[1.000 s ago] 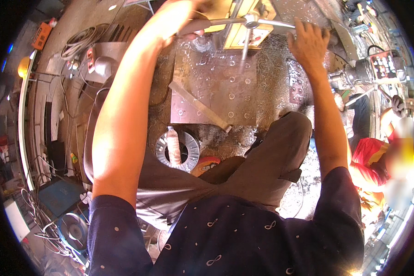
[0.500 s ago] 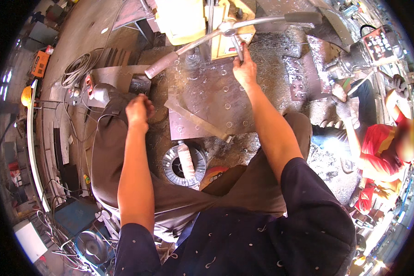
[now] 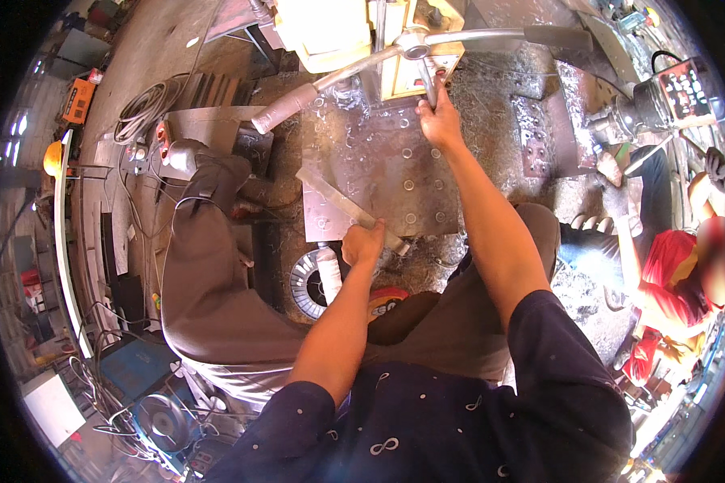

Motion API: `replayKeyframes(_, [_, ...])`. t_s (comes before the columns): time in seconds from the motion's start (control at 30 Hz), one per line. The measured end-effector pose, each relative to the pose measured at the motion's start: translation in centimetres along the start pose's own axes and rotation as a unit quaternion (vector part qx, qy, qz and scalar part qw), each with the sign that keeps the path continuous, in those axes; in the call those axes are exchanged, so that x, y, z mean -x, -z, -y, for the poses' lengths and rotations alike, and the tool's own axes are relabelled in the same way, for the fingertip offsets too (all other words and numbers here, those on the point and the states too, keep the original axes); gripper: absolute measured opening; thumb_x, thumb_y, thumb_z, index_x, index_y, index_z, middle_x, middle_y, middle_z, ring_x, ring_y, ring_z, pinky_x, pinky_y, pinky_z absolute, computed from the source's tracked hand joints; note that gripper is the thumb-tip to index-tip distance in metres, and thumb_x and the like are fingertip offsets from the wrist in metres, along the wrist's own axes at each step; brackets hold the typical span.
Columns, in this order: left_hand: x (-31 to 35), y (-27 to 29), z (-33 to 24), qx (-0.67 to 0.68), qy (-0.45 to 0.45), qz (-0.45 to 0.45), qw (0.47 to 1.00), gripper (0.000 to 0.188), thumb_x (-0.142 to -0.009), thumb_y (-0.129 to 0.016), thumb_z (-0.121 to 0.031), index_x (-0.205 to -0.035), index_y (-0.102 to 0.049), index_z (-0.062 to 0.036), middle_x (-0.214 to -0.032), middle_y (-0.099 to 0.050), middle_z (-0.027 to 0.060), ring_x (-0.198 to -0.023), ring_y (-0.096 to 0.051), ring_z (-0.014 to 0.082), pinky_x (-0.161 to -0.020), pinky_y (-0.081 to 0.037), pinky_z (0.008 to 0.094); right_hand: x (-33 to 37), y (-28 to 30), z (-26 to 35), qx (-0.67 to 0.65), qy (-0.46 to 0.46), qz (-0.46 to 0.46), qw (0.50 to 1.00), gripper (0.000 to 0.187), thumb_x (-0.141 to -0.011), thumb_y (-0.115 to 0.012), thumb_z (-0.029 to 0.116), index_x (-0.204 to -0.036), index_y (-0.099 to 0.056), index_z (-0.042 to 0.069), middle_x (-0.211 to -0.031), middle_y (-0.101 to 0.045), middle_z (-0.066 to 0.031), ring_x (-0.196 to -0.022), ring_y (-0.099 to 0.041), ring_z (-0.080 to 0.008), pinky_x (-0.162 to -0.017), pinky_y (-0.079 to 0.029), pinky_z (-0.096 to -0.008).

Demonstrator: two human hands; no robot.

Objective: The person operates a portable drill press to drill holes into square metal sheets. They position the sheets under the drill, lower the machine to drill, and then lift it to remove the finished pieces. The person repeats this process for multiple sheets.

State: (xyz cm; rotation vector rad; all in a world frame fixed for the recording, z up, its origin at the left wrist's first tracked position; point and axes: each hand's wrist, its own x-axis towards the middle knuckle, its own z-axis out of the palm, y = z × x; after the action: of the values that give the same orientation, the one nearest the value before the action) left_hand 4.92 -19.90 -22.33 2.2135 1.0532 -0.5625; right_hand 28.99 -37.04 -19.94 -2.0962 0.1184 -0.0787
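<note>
My left hand (image 3: 364,244) is closed on a narrow flat metal bar (image 3: 330,194), which lies slantwise over a dark steel plate (image 3: 362,145) marked with several small rings. Beyond the plate stands a yellow drilling machine (image 3: 326,36) with a spoked feed handle (image 3: 415,48). My right hand (image 3: 441,125) is at the machine's front panel (image 3: 411,76), its index finger stretched toward a button beside the lowest spoke. The thumb is near that spoke's end; the other fingers are partly hidden. A white bottle (image 3: 329,274) rests on a round spool (image 3: 304,283) below the plate.
At right, a person in red (image 3: 669,266) works beside another drilling machine (image 3: 632,113). Coiled cable (image 3: 145,113) and a power strip (image 3: 163,141) lie on the left. Metal shavings cover the floor right of the plate. A blue machine (image 3: 157,419) stands lower left.
My left hand has moved right from above my left knee and taken hold of the flat bar's near end. My right hand stays at the panel. The view has shifted slightly.
</note>
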Motion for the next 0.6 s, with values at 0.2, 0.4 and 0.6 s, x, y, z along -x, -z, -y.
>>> replayKeyframes(0.2, [3.3, -2.7, 2.2, 0.307, 0.063, -0.108, 0.943, 0.049, -0.091, -0.079, -0.029, -0.124, -0.059, 0.0009, -0.114, -0.072, 0.0224, -0.101, -0.072, 0.0372, -0.087, -0.059, 0.0481, 0.0, -3.6, -1.8, -0.114, 0.009, -0.008, 0.993, 0.075, -0.101, -0.062, 0.015, -0.166, -0.023, 0.009, -0.112, -0.073, -0.0259, -0.094, -0.073, -0.0356, -0.086, -0.056, -0.0445])
replayKeyframes(0.4, [0.7, -0.2, 0.6, 0.442, -0.135, -0.114, 0.879, 0.029, -0.11, -0.052, -0.016, -0.133, -0.047, 0.0009, -0.109, -0.066, 0.0176, -0.084, -0.071, 0.0264, -0.062, -0.058, 0.0372, 2.1, -5.9, 1.2, -0.129, -0.024, -0.026, 0.991, 0.068, -0.103, -0.059, 0.014, -0.161, -0.024, 0.006, -0.1, -0.074, -0.0219, -0.093, -0.074, -0.0362, -0.088, -0.056, -0.0461])
replayKeyframes(0.6, [-4.6, 8.1, -11.0, 0.233, -0.115, 0.055, 0.964, 0.037, -0.107, -0.052, -0.017, -0.135, -0.041, 0.0035, -0.099, -0.072, 0.023, -0.084, -0.077, 0.0306, -0.056, -0.061, 0.0398, 3.0, -5.2, 2.0, -0.085, -0.022, -0.023, 0.996, 0.063, -0.104, -0.059, 0.011, -0.158, -0.028, 0.006, -0.096, -0.073, -0.02, -0.09, -0.073, -0.0332, -0.082, -0.055, -0.0451])
